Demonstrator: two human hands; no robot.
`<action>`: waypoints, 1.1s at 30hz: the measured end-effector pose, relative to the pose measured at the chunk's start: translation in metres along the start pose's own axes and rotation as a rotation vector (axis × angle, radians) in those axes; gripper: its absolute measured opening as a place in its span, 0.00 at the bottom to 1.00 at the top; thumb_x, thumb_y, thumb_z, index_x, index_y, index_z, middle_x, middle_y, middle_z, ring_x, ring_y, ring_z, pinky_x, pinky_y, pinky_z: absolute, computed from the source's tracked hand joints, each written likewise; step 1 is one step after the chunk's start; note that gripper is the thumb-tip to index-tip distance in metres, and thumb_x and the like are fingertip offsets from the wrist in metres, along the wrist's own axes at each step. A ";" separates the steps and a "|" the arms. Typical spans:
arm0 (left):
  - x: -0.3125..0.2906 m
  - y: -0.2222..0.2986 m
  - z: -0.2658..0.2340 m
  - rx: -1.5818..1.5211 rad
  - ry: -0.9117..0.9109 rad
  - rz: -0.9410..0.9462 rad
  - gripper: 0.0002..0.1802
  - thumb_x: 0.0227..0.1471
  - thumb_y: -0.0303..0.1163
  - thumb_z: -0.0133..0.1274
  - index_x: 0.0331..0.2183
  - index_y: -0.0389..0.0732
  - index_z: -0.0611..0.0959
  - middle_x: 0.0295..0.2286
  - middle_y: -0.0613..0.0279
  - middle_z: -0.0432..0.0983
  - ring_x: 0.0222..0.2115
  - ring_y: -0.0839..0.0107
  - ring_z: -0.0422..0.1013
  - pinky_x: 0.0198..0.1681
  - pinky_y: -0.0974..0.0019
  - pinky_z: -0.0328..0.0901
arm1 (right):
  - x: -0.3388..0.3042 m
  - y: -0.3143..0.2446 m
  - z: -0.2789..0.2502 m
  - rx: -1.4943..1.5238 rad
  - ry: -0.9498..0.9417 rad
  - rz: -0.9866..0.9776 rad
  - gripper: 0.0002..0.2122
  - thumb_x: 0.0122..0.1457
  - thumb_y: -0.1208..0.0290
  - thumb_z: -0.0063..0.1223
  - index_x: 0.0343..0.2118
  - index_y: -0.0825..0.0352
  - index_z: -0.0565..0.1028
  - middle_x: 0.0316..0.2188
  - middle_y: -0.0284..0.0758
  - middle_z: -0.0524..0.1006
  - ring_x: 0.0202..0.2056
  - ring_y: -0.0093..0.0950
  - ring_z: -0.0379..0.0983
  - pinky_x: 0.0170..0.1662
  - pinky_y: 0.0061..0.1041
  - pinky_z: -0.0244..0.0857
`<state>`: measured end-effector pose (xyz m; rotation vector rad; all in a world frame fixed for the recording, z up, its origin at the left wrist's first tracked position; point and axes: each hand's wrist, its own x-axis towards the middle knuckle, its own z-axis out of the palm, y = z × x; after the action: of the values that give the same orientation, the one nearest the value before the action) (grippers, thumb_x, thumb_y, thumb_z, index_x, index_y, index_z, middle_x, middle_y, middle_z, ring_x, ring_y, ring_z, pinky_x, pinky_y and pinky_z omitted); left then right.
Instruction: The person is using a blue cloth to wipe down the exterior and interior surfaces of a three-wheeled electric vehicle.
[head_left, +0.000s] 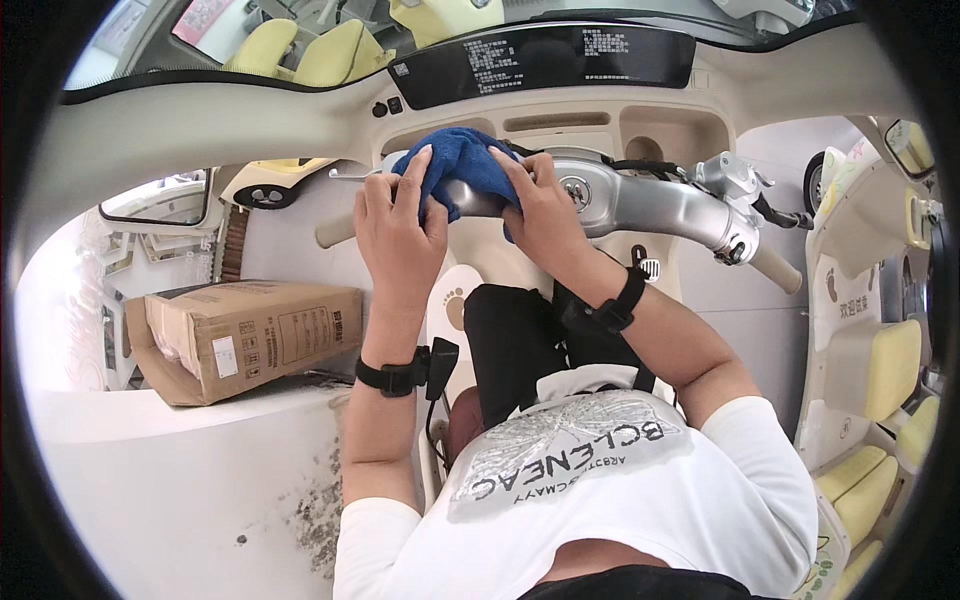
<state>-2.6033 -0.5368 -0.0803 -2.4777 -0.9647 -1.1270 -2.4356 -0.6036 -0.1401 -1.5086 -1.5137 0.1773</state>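
Note:
A blue cloth (462, 165) is draped over the left part of a silver handlebar (655, 205), bunched up between my two hands. My left hand (398, 225) grips the cloth's left side, fingers bent onto it. On its right side, my right hand (543, 215) has its fingers pressed on the fabric, close to the round emblem at the handlebar's centre. The stretch of bar under the cloth is hidden. Beige grips stick out at both ends, with a lever (350, 175) showing at the left.
Ahead lies a cream dashboard with storage recesses (675, 130) and a dark display panel (545, 65) below the windscreen. An opened cardboard box (265, 335) rests at the left on a white surface. Another cream vehicle with yellow seats (880, 370) stands at the right. Mirrors (160, 197) flank the cabin.

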 end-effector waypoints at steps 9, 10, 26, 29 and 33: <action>-0.027 0.042 0.004 -0.284 -0.128 0.127 0.30 0.34 0.23 0.59 0.45 0.52 0.82 0.28 0.63 0.65 0.30 0.62 0.66 0.36 0.62 0.65 | -0.048 0.012 0.001 0.111 -0.042 0.054 0.28 0.47 0.84 0.55 0.54 0.69 0.63 0.41 0.49 0.67 0.41 0.53 0.71 0.42 0.43 0.69; -0.031 0.046 0.004 -0.283 -0.198 0.150 0.30 0.34 0.23 0.59 0.45 0.53 0.83 0.28 0.63 0.65 0.30 0.62 0.66 0.35 0.62 0.66 | -0.050 0.011 -0.004 0.188 -0.064 0.052 0.26 0.47 0.84 0.54 0.52 0.70 0.63 0.41 0.49 0.68 0.41 0.53 0.71 0.41 0.43 0.69; -0.020 0.021 0.011 -0.259 0.108 0.016 0.28 0.33 0.23 0.60 0.42 0.53 0.85 0.29 0.62 0.65 0.30 0.61 0.66 0.35 0.61 0.64 | -0.036 0.007 0.007 0.110 0.073 0.010 0.29 0.45 0.86 0.52 0.54 0.69 0.60 0.43 0.51 0.65 0.42 0.55 0.67 0.42 0.45 0.65; -0.045 0.032 0.013 -0.340 -0.057 0.115 0.27 0.31 0.24 0.62 0.40 0.55 0.85 0.28 0.63 0.65 0.29 0.63 0.66 0.34 0.61 0.65 | -0.058 0.006 0.002 0.186 -0.112 0.150 0.25 0.45 0.84 0.52 0.49 0.69 0.62 0.40 0.50 0.66 0.43 0.55 0.67 0.43 0.44 0.64; -0.043 0.031 0.002 -0.391 -0.021 0.145 0.29 0.29 0.23 0.62 0.40 0.54 0.86 0.28 0.64 0.65 0.28 0.64 0.66 0.33 0.63 0.66 | -0.059 0.010 -0.021 0.191 -0.044 -0.038 0.24 0.44 0.84 0.55 0.48 0.69 0.65 0.40 0.47 0.67 0.42 0.51 0.69 0.43 0.39 0.67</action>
<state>-2.6020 -0.5791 -0.1120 -2.8109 -0.6014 -1.3492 -2.4273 -0.6611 -0.1660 -1.3318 -1.5142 0.3255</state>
